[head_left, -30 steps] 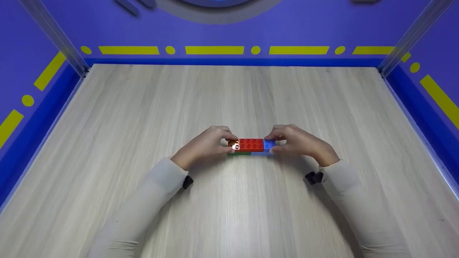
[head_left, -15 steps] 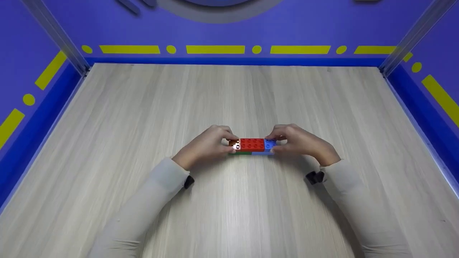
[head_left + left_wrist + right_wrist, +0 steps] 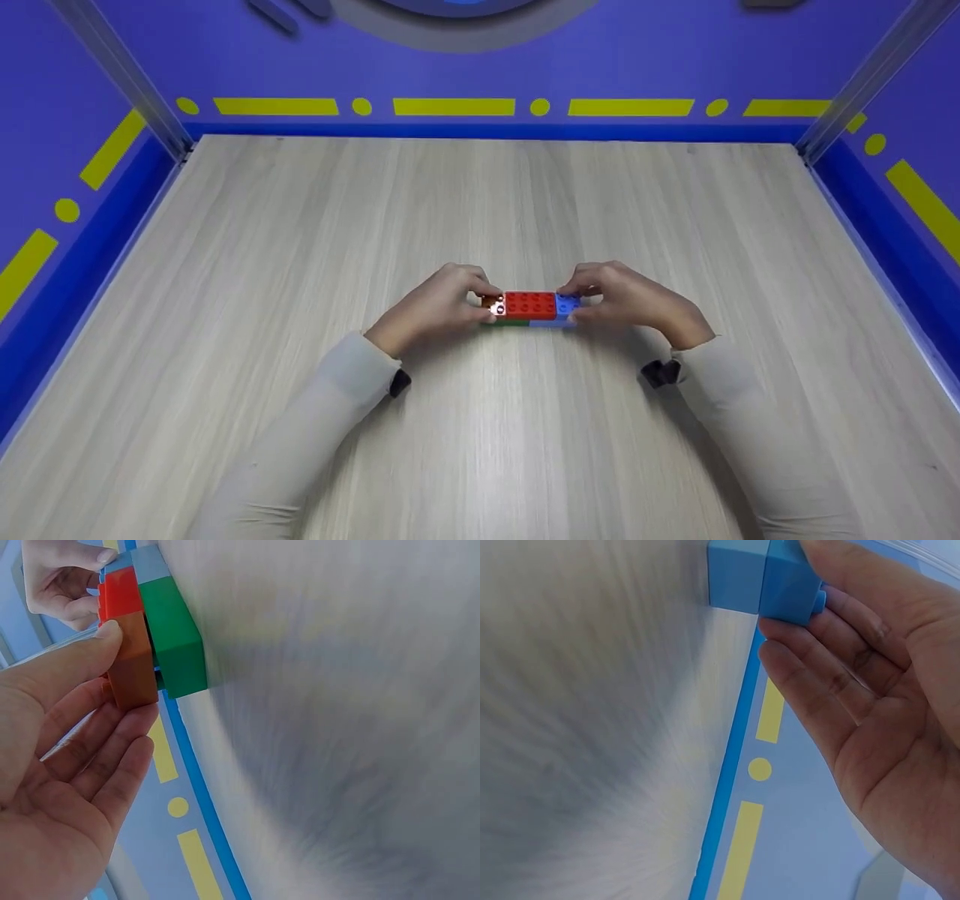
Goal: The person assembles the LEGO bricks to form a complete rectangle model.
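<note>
A two-layer row of toy building bricks stands on the table. On top, a red brick [image 3: 530,305] lies between an orange-brown brick [image 3: 135,664] at the left end and a blue brick [image 3: 789,581] at the right end. Below them are a green brick [image 3: 176,637] and a lighter blue brick [image 3: 739,574]. My left hand [image 3: 435,309] pinches the orange-brown brick between thumb and fingers. In the left wrist view, a narrow gap shows between that brick and the green one. My right hand [image 3: 626,301] pinches the blue top brick at the other end.
The bricks stand near the middle of a pale wood-grain table [image 3: 480,202]. Purple-blue panels [image 3: 480,71] with yellow dashes and dots rise along its back and both sides. Metal posts [image 3: 124,71] mark the back corners.
</note>
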Tool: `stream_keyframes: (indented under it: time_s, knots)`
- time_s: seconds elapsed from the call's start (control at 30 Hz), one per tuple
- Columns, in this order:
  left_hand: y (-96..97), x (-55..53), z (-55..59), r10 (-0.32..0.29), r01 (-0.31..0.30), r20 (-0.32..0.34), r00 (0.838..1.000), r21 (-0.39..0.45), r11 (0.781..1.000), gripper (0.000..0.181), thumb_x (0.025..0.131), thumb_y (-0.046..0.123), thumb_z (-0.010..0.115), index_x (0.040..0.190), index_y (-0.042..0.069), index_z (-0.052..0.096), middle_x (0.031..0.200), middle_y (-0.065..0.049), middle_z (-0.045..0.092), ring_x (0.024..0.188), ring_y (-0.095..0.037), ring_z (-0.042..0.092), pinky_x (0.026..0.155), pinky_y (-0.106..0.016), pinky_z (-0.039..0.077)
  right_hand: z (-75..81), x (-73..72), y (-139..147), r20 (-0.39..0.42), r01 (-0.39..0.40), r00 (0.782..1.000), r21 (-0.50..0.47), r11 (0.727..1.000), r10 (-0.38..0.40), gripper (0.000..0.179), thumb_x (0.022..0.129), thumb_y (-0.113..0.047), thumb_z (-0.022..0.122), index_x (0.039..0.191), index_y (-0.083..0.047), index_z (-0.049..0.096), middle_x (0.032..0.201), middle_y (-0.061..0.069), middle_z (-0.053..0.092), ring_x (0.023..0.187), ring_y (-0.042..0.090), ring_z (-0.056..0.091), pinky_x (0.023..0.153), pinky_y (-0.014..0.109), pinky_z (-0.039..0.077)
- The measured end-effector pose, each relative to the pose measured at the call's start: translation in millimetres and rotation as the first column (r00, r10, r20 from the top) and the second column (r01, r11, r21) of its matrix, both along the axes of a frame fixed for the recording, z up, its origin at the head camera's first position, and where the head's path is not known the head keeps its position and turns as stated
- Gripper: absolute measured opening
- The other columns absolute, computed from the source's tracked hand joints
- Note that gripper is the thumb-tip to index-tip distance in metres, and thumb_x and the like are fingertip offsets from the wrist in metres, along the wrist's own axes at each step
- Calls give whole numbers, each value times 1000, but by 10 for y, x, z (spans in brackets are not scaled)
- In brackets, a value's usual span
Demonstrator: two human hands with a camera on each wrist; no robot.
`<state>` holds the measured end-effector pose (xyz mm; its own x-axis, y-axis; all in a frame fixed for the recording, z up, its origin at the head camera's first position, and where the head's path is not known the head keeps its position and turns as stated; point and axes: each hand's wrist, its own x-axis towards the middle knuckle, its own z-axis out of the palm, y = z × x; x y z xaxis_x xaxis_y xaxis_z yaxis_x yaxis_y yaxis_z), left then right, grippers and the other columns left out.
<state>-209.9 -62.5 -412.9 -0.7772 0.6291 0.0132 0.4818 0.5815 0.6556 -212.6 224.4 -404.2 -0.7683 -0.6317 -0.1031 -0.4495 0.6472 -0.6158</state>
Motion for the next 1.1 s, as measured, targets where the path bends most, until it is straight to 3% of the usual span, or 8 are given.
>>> stream_keyframes:
  time_s: [0.47, 0.8, 0.97, 1.1]
  knots:
    - [-6, -42, 0, -53, 50, -53, 997, -50, 998, 35, 82, 12, 75, 116, 2, 69, 96, -9, 67, 81, -16, 55, 68, -22, 40, -6, 1, -13, 13, 16, 1000, 6, 1000, -16, 30, 82, -9, 74, 112, -5, 71, 109, 7, 65, 108, 29, 64, 92, 45, 51]
    - [1, -59, -5, 6, -5, 36, 999, -8, 1000, 36, 80, 10, 77, 114, 3, 70, 95, -8, 67, 80, -16, 54, 69, -21, 38, 25, 3, -29, 14, 21, 1000, 12, 1000, -21, 29, 83, -8, 72, 112, -6, 71, 108, 6, 65, 108, 28, 62, 93, 46, 51]
    - [5, -57, -19, 29, -29, 58, 998, -6, 1000, 37, 80, 11, 78, 115, 3, 70, 98, -7, 68, 89, -22, 60, 73, -23, 41, 30, 3, -45, 15, 28, 999, 22, 999, -28, 28, 82, -8, 72, 111, -7, 72, 108, 6, 65, 107, 28, 62, 92, 46, 51]
    - [-6, -52, -42, 53, -54, 85, 995, 8, 999, 37, 80, 11, 78, 115, 5, 70, 101, -5, 69, 93, -19, 61, 78, -25, 45, 28, -3, -57, 7, 27, 1000, 35, 999, -27, 29, 82, -8, 72, 111, -8, 72, 107, 5, 65, 104, 26, 62, 91, 45, 51]
